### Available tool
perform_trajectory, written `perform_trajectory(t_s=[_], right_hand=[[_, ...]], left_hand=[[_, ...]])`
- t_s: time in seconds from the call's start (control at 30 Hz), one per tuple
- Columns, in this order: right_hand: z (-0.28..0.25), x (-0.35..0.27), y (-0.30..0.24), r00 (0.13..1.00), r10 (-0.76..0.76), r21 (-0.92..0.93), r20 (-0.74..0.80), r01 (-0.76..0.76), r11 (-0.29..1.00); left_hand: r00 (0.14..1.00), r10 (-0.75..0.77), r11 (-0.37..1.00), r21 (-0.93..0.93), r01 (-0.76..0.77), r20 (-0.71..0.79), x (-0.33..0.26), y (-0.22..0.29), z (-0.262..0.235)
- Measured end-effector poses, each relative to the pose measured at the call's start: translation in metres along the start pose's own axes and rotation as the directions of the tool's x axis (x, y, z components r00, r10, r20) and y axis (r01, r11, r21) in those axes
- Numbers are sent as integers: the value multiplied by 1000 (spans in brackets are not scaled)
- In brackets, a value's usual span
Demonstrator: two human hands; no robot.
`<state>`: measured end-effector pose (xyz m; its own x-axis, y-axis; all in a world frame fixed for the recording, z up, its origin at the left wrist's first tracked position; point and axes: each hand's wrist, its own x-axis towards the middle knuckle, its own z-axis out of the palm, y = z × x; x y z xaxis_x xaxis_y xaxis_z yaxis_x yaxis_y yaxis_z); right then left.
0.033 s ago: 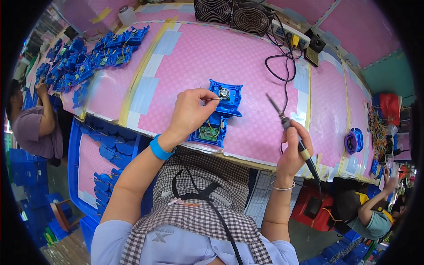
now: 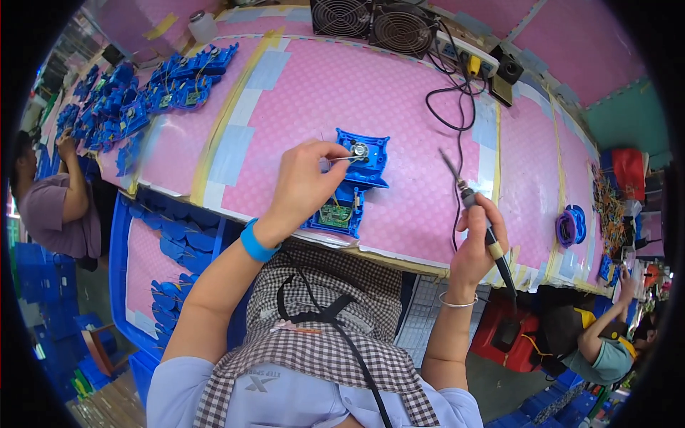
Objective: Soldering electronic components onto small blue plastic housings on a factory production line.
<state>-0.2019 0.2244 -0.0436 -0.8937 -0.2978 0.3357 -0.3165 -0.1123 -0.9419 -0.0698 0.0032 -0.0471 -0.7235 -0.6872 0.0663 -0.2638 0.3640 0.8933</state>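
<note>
My left hand (image 2: 305,177) is closed in a pinch on a thin wire (image 2: 338,158) beside a small round speaker (image 2: 359,150). That speaker sits in the upper half of an opened blue plastic housing (image 2: 374,171) on the pink-covered table. In the housing's lower half, close to the table's front edge, lies a green circuit board (image 2: 335,214) with thin wires. Wrapped round a soldering iron (image 2: 491,239), my right hand (image 2: 477,246) is to the right of the housing. The iron's tip points up and left, apart from the housing.
Blue housings (image 2: 135,110) with boards are piled at the far left, near a co-worker (image 2: 61,200). A blue bin (image 2: 120,285) of blue parts stands below. Fans (image 2: 403,32) and a power strip (image 2: 457,53) line the back. A purple-and-blue reel (image 2: 569,227) lies right.
The soldering iron's tip has shifted slightly to the right, away from the housing. My left hand stays at the speaker, and the whole view has slid a little.
</note>
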Motion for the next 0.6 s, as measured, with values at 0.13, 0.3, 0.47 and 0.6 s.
perform_trajectory(t_s=[0.13, 0.3, 0.47, 0.6], right_hand=[[-53, 7, 16, 985, -125, 27, -115, 129, 991], [-103, 61, 12, 743, -390, -378, -544, 198, 904], [-213, 123, 92, 789, -472, -614, -393, 157, 774], [-428, 130, 135, 674, -686, -957, 274, 263, -124]], left_hand=[[905, 421, 870, 308, -385, -60, -25, 28, 12], [941, 266, 661, 670, -337, 211, -25, 21, 7], [969, 228, 664, 712, -228, 98, -25, 1, -40], [952, 289, 683, 719, -132, -99, -15, -38, -80]])
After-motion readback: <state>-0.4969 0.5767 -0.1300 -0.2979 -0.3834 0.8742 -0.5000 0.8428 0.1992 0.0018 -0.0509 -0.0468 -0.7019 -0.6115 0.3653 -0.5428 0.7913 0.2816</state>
